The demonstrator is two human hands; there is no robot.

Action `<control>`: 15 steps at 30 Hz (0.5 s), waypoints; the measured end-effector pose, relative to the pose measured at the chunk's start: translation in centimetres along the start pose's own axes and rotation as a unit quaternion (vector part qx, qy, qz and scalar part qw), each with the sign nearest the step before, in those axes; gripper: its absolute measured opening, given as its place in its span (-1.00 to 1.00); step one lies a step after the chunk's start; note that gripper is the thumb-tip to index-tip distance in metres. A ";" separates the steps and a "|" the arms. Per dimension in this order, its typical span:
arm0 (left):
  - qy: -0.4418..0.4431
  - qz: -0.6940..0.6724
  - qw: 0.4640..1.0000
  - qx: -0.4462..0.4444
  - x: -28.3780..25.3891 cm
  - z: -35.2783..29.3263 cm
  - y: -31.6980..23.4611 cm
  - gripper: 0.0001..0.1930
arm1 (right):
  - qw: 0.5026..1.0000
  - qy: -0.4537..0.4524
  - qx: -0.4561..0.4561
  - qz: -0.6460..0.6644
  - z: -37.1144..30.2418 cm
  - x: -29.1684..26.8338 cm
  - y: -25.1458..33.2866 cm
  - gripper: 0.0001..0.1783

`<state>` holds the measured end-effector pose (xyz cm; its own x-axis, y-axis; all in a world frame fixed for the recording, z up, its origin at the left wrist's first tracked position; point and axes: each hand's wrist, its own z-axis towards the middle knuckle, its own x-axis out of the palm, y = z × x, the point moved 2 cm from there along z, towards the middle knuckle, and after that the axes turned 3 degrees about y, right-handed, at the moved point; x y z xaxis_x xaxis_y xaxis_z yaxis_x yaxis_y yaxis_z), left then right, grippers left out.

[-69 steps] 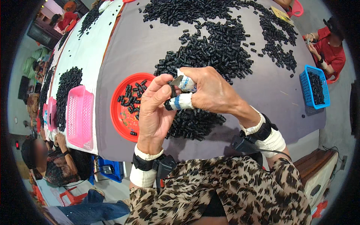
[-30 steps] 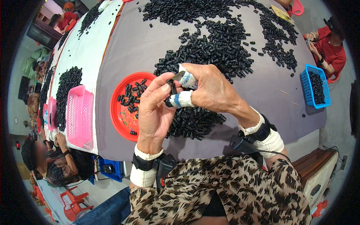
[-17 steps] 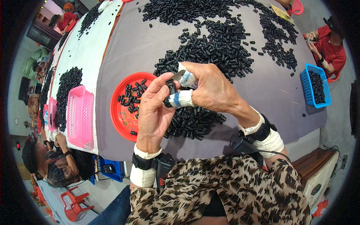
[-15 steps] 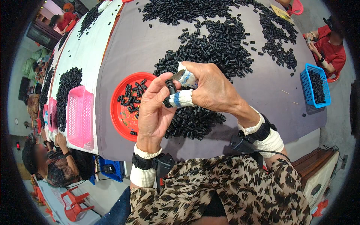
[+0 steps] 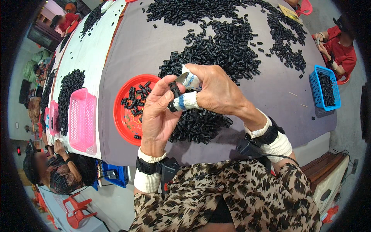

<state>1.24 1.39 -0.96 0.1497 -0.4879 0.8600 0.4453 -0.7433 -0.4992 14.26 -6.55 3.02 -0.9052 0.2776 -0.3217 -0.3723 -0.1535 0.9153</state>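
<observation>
My left hand point(image 5: 157, 120) pinches a small black cylindrical plastic part point(image 5: 175, 90) between thumb and fingers. My right hand point(image 5: 220, 89) is closed around a small knife, whose metal blade point(image 5: 181, 78) rests at the upper end of the part. The knife's handle is hidden in my grip. White cloth sleeves with blue marks point(image 5: 186, 101) cover my right thumb and a finger. Below my hands, a large pile of similar black parts point(image 5: 216, 54) spreads over the grey cloth. Left of my left hand, a round red tray point(image 5: 120, 123) holds more of them.
A pink basket point(image 5: 77, 120) stands on the white-covered table at left, beside another black heap point(image 5: 72, 87). At right are a blue basket point(image 5: 337, 101) of black parts and two thin sticks point(image 5: 293, 94). Co-workers sit at the left and right edges.
My hands stay almost in place; the black part and blade have shifted very slightly between my fingers. At left, a co-worker has moved a little.
</observation>
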 end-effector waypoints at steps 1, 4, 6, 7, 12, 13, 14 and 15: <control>0.000 0.000 1.000 0.000 0.1 -0.1 0.0 -0.63 | 1.000 0.001 0.002 -0.007 0.0 0.0 0.0 -0.69; 0.010 -0.001 1.000 0.005 0.0 -0.3 -0.2 -0.65 | 1.000 0.012 0.013 -0.010 0.2 0.0 -0.3 -0.69; -0.019 0.055 0.998 0.021 -0.1 -0.2 -0.4 -0.65 | 1.000 0.006 0.023 -0.003 0.3 0.2 -0.7 -0.69; -0.019 0.055 0.998 0.021 -0.1 -0.2 -0.7 -0.65 | 0.999 -0.001 0.034 0.004 0.3 0.2 -0.9 -0.69; -0.087 0.096 0.990 0.051 -1.5 -0.9 -2.3 -0.68 | 0.999 0.003 0.007 -0.044 0.4 0.0 -2.8 -0.74; -0.093 0.095 0.989 0.056 -2.0 -1.0 -2.4 -0.68 | 0.999 0.000 -0.008 -0.048 0.4 -0.1 -3.0 -0.75; -0.091 0.085 0.990 0.059 -2.1 -1.2 -2.4 -0.69 | 0.999 0.001 -0.009 -0.048 0.3 -0.1 -2.9 -0.75; -0.091 0.085 0.990 0.059 -2.3 -1.2 -2.4 -0.69 | 0.999 0.004 0.003 -0.043 0.2 -0.1 -3.0 -0.75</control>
<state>-1.26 3.72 -1.88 0.3836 -0.5026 0.7747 0.4984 -0.5936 -0.6319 15.49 -5.95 0.32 -0.8718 0.2815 -0.4010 -0.4472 -0.1230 0.8859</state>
